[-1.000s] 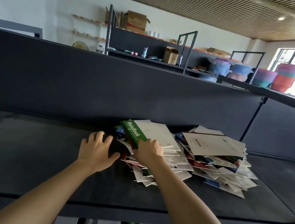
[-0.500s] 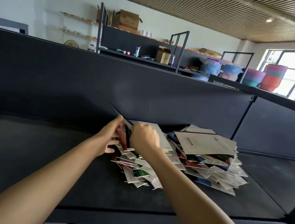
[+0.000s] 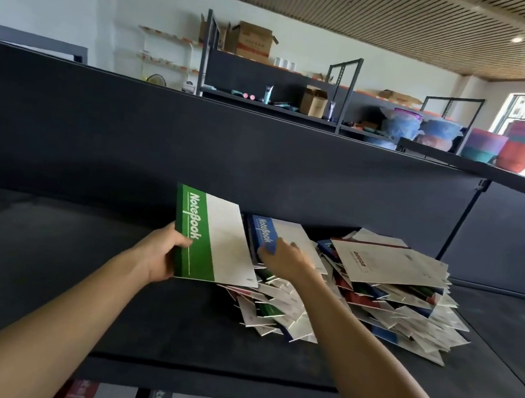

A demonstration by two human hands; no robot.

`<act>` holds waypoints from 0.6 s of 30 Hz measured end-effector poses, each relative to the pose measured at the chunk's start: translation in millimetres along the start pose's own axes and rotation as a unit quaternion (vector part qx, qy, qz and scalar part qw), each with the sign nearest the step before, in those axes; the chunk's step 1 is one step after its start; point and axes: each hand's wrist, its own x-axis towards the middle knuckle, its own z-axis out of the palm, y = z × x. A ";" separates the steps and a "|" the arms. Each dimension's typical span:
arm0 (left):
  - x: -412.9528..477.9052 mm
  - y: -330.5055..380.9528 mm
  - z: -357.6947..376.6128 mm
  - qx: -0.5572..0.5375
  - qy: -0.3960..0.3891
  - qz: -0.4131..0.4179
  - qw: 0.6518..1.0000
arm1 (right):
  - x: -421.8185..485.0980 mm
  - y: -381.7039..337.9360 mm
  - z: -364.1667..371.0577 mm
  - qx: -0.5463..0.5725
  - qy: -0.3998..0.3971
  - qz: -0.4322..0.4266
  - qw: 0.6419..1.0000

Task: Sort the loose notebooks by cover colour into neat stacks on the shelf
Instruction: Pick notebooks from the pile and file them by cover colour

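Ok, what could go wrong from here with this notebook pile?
The left hand grips the green notebook by one edge only, so it could slip. The right hand touches the blue notebook atop a loose, slanting pile; pulling it might slide others toward the shelf front.

Paper notebooks (image 3: pixel 376 298) w/ smooth covers on matt dark shelf (image 3: pixel 68 270).
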 end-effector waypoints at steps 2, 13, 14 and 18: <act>-0.6 -0.5 -8.4 -0.013 0.017 0.008 1.000 | 7.0 -2.0 9.7 -0.045 -0.002 0.016 0.999; 2.0 -6.6 -21.6 -0.070 0.080 0.028 0.994 | 1.8 -37.6 13.0 -0.166 0.044 -0.057 0.984; -0.5 -5.5 -20.1 -0.071 0.082 0.025 0.994 | 1.4 -37.2 15.4 -0.167 0.063 -0.055 0.982; -11.8 -1.3 -13.7 -0.068 0.083 0.020 0.994 | -6.3 -25.9 6.5 -0.182 0.108 -0.080 0.974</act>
